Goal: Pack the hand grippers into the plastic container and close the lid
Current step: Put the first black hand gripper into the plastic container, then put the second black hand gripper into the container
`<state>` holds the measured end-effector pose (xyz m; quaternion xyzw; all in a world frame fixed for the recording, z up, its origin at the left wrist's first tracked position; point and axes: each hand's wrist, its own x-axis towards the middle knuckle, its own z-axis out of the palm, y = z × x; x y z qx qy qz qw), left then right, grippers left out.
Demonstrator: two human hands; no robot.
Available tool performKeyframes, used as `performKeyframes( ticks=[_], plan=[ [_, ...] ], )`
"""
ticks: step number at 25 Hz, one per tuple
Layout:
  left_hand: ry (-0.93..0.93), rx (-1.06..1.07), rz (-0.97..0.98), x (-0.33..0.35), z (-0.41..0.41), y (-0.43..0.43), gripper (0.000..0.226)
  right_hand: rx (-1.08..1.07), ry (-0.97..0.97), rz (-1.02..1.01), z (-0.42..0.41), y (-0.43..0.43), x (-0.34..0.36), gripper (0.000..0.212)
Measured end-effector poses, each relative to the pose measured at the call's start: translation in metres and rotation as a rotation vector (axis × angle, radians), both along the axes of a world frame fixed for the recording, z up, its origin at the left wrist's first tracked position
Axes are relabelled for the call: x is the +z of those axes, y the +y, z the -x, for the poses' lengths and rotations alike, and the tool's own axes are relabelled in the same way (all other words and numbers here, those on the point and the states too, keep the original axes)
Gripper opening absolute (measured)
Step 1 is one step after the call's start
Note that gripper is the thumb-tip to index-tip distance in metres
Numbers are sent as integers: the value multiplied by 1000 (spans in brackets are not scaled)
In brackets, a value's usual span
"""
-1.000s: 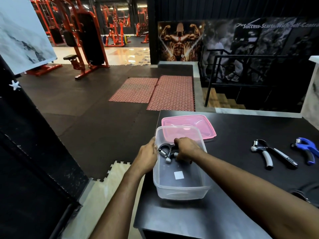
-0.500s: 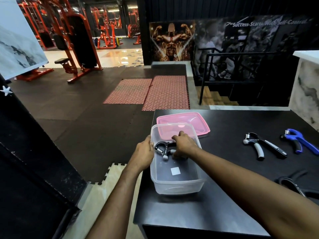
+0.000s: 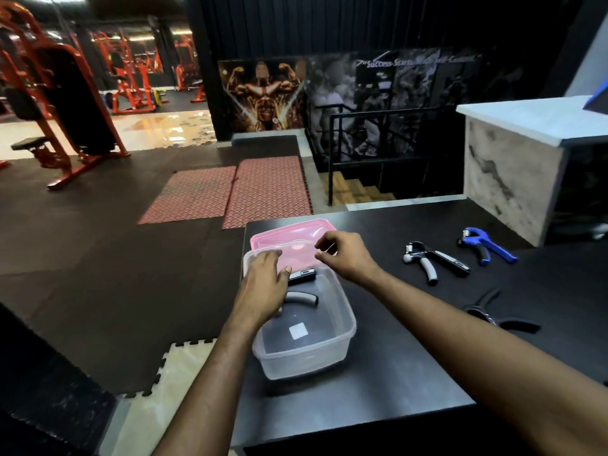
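- Far wall mural: white slogan along the top edge, legible as "Success Starts With Self-Control"; middle words blurred.
- White sticker on container floor: no print legible.
- No other text readable.
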<state>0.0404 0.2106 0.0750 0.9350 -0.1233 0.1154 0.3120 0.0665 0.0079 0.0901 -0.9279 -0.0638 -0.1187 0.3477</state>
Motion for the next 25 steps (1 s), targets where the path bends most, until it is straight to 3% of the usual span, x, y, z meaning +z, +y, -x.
performKeyframes(
  ticks=[8,16,21,25],
  plan=[
    [-38,-241,-77,-5,-1,-98,43,-164,94,31,7,-102,-27,15],
    [77,-238,-211,-46,-14,-207,43,-187,185,95,1,-213,-62,28],
    [222,-160,-259,-91,-20,-242,45,-247,215,281,-8,-257,-88,67],
    [199,-67,-285,-108,-20,-256,54,-351,294,357,-15,-273,-102,103]
  ],
)
